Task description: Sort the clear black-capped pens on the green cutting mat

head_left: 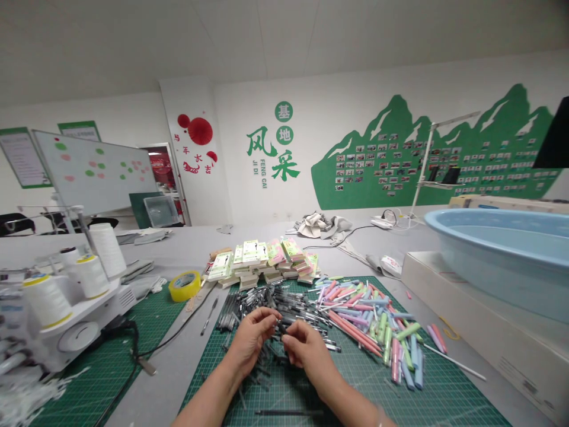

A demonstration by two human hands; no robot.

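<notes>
Fingertips met at centre: the left hand (pixel 254 338) pinched one end of a small dark piece (pixel 281 327), the right hand (pixel 311 353) the other, seemingly so each steadied it against its partner. The piece sat above the green cutting mat (pixel 355 385), its details blurred. Just beyond lay dark pens (pixel 302 308), probably heaped there for short reaches; pastel barrels (pixel 387 335) sprawled to the right, apparently sorted by kind, and small packs (pixel 251 254) stood behind, out of the hands' way.
</notes>
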